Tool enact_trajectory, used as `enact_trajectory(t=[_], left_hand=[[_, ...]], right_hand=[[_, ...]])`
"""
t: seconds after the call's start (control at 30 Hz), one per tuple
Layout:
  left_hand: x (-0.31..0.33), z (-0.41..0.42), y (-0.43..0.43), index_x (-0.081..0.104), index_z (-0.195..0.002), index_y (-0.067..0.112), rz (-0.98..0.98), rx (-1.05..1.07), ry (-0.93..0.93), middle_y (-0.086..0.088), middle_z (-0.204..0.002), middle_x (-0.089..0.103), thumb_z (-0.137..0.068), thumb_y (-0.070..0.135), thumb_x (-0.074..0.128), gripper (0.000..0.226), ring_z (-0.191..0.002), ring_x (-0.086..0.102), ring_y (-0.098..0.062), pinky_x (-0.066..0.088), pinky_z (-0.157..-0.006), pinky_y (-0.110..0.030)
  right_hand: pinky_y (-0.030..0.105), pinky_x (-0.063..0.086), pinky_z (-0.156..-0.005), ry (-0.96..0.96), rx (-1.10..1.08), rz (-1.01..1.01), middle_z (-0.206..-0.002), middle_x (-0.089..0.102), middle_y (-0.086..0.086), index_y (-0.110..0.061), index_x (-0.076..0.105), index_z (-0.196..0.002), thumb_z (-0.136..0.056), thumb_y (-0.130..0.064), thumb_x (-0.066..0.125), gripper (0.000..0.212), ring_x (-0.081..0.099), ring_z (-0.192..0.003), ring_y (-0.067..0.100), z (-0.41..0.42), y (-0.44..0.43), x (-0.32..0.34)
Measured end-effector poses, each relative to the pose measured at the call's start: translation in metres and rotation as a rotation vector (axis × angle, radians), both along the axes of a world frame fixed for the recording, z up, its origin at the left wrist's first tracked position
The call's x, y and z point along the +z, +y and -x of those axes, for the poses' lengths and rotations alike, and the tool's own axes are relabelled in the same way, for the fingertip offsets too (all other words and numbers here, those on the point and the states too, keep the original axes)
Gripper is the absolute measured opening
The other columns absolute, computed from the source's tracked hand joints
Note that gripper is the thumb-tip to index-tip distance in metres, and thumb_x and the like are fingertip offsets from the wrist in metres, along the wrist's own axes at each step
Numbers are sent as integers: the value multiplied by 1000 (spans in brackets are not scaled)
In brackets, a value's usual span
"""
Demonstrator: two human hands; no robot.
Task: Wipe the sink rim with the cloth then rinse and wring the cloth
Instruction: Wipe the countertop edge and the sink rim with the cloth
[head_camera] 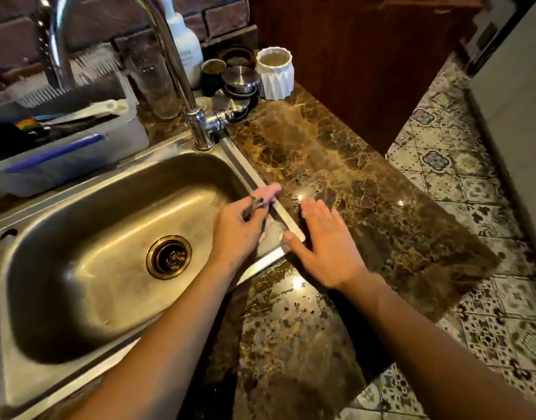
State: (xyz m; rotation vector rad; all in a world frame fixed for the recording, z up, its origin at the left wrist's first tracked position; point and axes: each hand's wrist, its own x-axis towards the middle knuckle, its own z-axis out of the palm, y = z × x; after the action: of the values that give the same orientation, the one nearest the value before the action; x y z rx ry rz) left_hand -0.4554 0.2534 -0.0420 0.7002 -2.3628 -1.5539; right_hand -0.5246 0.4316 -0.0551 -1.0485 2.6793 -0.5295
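While the left hand (pixel 242 225) holds the pale cloth (pixel 271 234) in its grip on the sink rim (pixel 260 180) and the right hand (pixel 327 247) lies flat and wide on the worktop (pixel 336 153), wiping looks underway, with rinsing and wringing left.

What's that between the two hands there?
In the head view, the sink rim and a pale cloth lie between left hand and right hand.
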Motion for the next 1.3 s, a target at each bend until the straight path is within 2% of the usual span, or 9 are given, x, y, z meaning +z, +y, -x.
enact_trajectory(t=[0.2,0.37,0.5,0.7,0.87,0.97,1.1,1.2,1.3], left_hand=[[-19,-19,7,71,-125,33,-88,-45,-63,17,-114,73,-100,28,57,28,-102,65,6,50,-85,-16],[-7,-22,13,71,-113,47,-185,-107,7,30,-118,69,-104,18,50,37,-115,59,10,44,-92,-7],[-20,-21,7,67,-128,40,-139,-161,-79,18,-135,64,-99,45,48,35,-126,55,2,42,-110,-28],[-11,-25,12,71,-116,44,-60,-178,-212,18,-114,69,-96,41,52,28,-106,61,1,44,-83,-16],[-8,-26,7,75,-106,37,-97,-225,-256,12,-111,74,-88,44,50,32,-106,66,-13,50,-100,-42],[-7,-30,3,75,-109,43,-136,-261,-274,17,-118,71,-94,37,51,28,-112,63,-3,45,-102,-31],[-3,-33,-4,77,-112,33,-174,-251,-274,17,-112,73,-101,26,52,28,-105,62,0,39,-83,-20],[-1,-37,-7,79,-104,21,-262,-266,-238,17,-85,73,-100,18,52,28,-80,62,-2,42,-75,-15],[-2,-39,-15,82,-93,26,-260,-299,-210,7,-77,70,-95,26,52,29,-74,55,-11,45,-79,-34]], right_hand=[[50,-11,-124,64,46,-303,-166,-22,5,-16,-12,-159,-75,-95,4,116,-24,-152,20,5,25,3],[51,-9,-124,72,47,-299,-166,-20,6,-13,-11,-159,-76,-95,5,118,-23,-153,21,5,23,4],[52,-8,-124,86,49,-296,-166,-19,8,-12,-11,-158,-76,-95,6,118,-23,-153,22,3,21,3],[53,-6,-124,108,42,-294,-167,-16,9,-10,-7,-159,-76,-95,5,119,-20,-154,23,2,20,1],[52,-6,-125,114,42,-293,-167,-16,10,-10,-6,-159,-76,-96,8,121,-18,-154,23,0,20,1],[51,-6,-125,111,46,-287,-167,-16,10,-11,-6,-159,-75,-97,10,122,-19,-154,23,-1,21,2],[50,-5,-125,112,46,-288,-167,-16,9,-11,-7,-159,-74,-98,11,123,-19,-154,23,-2,22,2],[50,-6,-125,110,47,-289,-167,-16,9,-11,-7,-159,-74,-98,10,123,-18,-154,22,-1,22,2],[49,-7,-125,110,50,-300,-167,-16,9,-11,-8,-159,-74,-98,11,123,-19,-154,22,-1,22,2]])
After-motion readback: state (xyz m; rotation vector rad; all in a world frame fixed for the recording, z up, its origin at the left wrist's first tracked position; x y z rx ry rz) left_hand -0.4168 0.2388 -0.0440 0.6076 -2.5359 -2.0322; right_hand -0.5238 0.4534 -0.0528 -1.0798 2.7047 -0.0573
